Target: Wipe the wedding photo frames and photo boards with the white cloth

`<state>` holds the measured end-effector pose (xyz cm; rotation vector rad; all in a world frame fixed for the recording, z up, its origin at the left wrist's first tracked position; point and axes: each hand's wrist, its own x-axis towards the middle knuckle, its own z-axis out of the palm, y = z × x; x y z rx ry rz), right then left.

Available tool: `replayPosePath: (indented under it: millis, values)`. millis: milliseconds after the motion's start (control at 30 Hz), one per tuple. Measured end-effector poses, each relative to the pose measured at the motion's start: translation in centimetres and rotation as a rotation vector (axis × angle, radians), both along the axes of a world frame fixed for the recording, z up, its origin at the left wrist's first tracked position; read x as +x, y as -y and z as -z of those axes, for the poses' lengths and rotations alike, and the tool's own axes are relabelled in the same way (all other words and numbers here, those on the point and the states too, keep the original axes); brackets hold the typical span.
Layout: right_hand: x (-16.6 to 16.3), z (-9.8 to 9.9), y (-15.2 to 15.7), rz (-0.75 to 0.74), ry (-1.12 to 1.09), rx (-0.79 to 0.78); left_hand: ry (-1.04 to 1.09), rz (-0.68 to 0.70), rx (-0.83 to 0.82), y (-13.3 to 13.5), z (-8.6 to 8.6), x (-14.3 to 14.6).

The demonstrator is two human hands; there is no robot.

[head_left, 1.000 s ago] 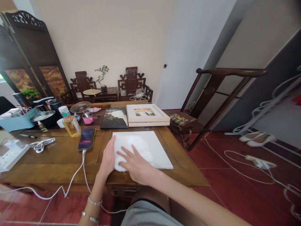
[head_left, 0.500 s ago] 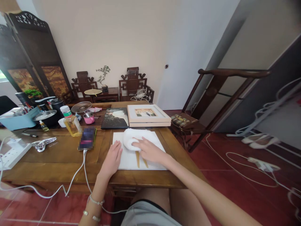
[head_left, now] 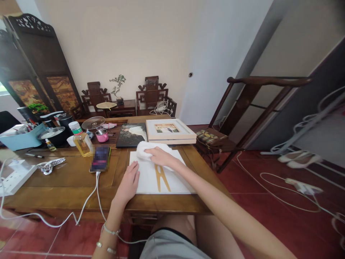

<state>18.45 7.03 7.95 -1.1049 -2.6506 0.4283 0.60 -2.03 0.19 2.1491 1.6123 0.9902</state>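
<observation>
Two hands work on a white panel (head_left: 151,180) lying flat at the lower middle of the frame, near the front edge of the wooden surface (head_left: 67,180); the left hand (head_left: 128,183) lies flat and open on the panel's left edge, fingers spread, gripping nothing; the right hand (head_left: 159,156) presses a bunched white cloth (head_left: 144,149) at the panel's far edge, fingers curled over it. A yellowish forked mark (head_left: 161,177) shows on the panel below the cloth; a judgement only: if the cloth drags back across that mark it could smear it over the white, and if the left hand eases off, the panel could slide toward the phone (head_left: 100,158) just beside it or the stacked frames (head_left: 169,131) behind. Against half a second ago, the cloth now sits further up the frame, the right hand is stretched further out, and more of the mark is uncovered; the left hand has kept its place
</observation>
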Motion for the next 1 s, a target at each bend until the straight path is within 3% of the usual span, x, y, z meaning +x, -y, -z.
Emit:
replayPosePath:
  millis: [167,300,533,667,800,1000]
  values:
    - [6.6,1.2,-0.2,0.136,0.004,0.031,-0.006,0.005,0.0,0.0,0.2,0.0]
    - [10.4,2.7,2.2,0.209,0.027,0.053,-0.037,0.027,-0.006,0.0,0.3,-0.1]
    - [13.1,3.8,11.3,0.025,0.067,0.047,-0.073,0.036,-0.026,0.1,0.2,-0.1]
    - [13.7,3.2,13.4,0.002,0.08,-0.01,-0.086,0.038,-0.038,0.2,0.0,0.0]
    - [13.0,3.0,10.5,0.047,0.065,-0.014,-0.089,0.042,-0.034,0.2,0.0,0.0]
    - [10.8,3.1,1.4,0.148,-0.056,-0.013,-0.1,0.043,-0.037,0.1,-0.1,-0.1]
